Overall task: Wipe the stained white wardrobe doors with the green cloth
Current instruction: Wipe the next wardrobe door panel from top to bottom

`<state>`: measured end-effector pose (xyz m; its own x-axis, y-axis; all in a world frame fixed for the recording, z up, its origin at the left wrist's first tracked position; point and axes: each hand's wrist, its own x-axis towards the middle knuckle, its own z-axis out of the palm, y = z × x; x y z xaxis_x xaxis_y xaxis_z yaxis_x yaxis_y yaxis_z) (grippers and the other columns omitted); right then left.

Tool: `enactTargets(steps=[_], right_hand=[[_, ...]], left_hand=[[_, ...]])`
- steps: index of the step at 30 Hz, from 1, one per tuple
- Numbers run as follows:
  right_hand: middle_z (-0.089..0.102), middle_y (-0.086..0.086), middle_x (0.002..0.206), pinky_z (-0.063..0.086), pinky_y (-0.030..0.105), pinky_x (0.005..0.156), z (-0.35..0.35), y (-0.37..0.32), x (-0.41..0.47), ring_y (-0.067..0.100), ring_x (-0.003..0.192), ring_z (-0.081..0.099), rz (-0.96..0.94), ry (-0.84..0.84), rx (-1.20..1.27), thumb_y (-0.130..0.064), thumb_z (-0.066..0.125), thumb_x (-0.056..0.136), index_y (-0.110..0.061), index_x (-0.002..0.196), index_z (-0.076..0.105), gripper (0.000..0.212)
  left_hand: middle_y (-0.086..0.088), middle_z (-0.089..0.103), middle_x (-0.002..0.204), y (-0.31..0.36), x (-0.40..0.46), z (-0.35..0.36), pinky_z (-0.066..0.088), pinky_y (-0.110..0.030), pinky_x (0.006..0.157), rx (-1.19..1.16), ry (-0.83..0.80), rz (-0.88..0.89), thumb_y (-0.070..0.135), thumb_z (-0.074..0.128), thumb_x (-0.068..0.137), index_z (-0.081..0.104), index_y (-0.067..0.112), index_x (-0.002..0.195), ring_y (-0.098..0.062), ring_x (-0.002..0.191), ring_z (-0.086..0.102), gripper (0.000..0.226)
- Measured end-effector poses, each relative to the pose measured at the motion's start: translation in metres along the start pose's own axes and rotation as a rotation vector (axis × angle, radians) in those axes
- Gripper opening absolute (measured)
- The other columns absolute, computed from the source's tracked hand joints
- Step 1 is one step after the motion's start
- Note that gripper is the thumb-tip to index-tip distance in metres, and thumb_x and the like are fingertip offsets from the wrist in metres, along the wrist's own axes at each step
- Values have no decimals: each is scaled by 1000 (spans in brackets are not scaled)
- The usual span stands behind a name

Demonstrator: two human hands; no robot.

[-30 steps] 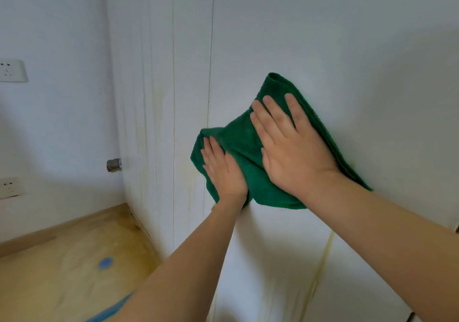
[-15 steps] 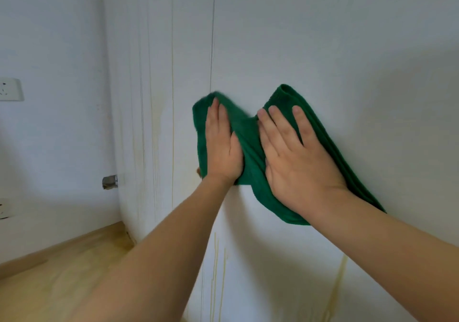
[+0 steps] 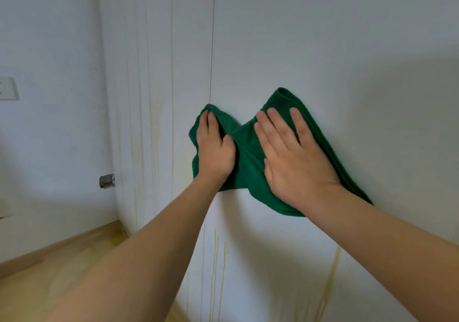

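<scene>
The green cloth (image 3: 246, 162) lay bunched and pressed flat against the white wardrobe doors (image 3: 310, 48) at the centre of the frame, just right of the vertical seam between two door panels. The left hand (image 3: 214, 151) rested on the cloth's left portion, fingers straight and together, pointing upward, palm pressing the fabric to the door. The right hand (image 3: 291, 159) pressed the cloth's right portion, fingers straight and slightly spread; neither hand curled round the fabric. Yellowish drip stains (image 3: 218, 267) ran down the doors below the cloth, and fainter streaks marked the panels at centre left. A wall socket plate (image 3: 8, 88) sat at the left edge; any marking on it was too small to read. A small metal fitting (image 3: 106, 181) projected at lower left, above the wooden floor (image 3: 49, 272).
</scene>
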<state>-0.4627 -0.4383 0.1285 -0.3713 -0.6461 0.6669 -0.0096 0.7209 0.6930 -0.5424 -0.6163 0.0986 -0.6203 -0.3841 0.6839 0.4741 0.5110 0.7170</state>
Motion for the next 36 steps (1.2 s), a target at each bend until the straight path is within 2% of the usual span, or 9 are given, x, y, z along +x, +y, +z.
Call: enactTargets(steps=[4, 8, 12, 17, 20, 24, 28, 32, 36], right_hand=[[-1, 20, 164, -11, 57, 118, 8, -4, 0, 35, 151, 1, 12, 16, -9, -32, 20, 99, 2, 154, 2, 68], [-2, 20, 164, -12, 56, 117, 7, -2, -15, 35, 151, 0, -104, -14, 12, -36, 18, 101, 1, 154, 0, 67], [27, 15, 160, 10, 53, 121, -5, 39, -18, 32, 148, 24, -225, 20, 39, -39, 38, 97, -4, 152, 34, 65], [26, 18, 160, 6, 54, 121, -30, 123, -4, 35, 148, 21, 30, 115, 31, -37, 37, 103, 0, 152, 30, 62], [12, 20, 163, 2, 54, 121, -29, 97, -38, 36, 150, 11, 231, 113, -57, -40, 27, 104, 0, 155, 15, 66], [2, 21, 163, -12, 57, 117, -11, -1, -131, 36, 151, 5, 65, -83, -36, -42, 25, 105, 2, 156, 2, 70], [23, 12, 162, -1, 52, 119, -12, 31, -108, 29, 149, 22, -72, -36, -17, -45, 41, 100, -6, 154, 28, 68], [29, 14, 160, 7, 51, 120, -31, 114, -35, 31, 148, 25, 156, 119, -3, -47, 45, 99, -3, 152, 33, 70], [9, 18, 163, 0, 54, 120, -22, 64, -71, 34, 151, 9, 356, 74, -69, -43, 29, 103, -1, 156, 10, 70]], left_hand=[[-8, 35, 155, -25, -41, -3, 22, -50, 123, 30, 15, -17, 36, 32, 87, 34, 12, 151, -28, 144, 28, 69], [3, 11, 165, -50, -128, -5, 7, -35, 124, 12, -116, -301, 35, 36, 102, 9, 25, 162, -18, 150, 10, 66], [-5, 3, 169, 3, -122, 21, 3, -43, 126, -83, -1, -480, 33, 31, 107, 2, 16, 162, -23, 153, 2, 65], [-6, 8, 168, 98, -63, 49, 1, -45, 124, -8, 170, -362, 30, 29, 108, 7, 12, 161, -27, 155, 3, 61], [-6, 11, 168, 93, -63, 49, 4, -46, 125, 37, 179, -203, 36, 26, 104, 11, 14, 161, -29, 155, 6, 63], [-17, 18, 165, 54, -110, 39, 10, -49, 126, 145, -3, 39, 31, 36, 101, 16, 9, 159, -38, 153, 13, 66], [-26, 43, 145, 24, -109, 21, 30, -60, 114, 219, -179, 150, 42, 38, 96, 44, 16, 132, -50, 134, 39, 44], [-10, 3, 169, 30, -107, 14, 1, -40, 126, 277, -176, 139, 47, 28, 105, 8, 16, 161, -27, 155, 1, 67], [-4, -2, 169, 38, -118, 24, -3, -36, 125, 186, -136, 64, 39, 29, 108, 1, 19, 162, -22, 155, -2, 64]])
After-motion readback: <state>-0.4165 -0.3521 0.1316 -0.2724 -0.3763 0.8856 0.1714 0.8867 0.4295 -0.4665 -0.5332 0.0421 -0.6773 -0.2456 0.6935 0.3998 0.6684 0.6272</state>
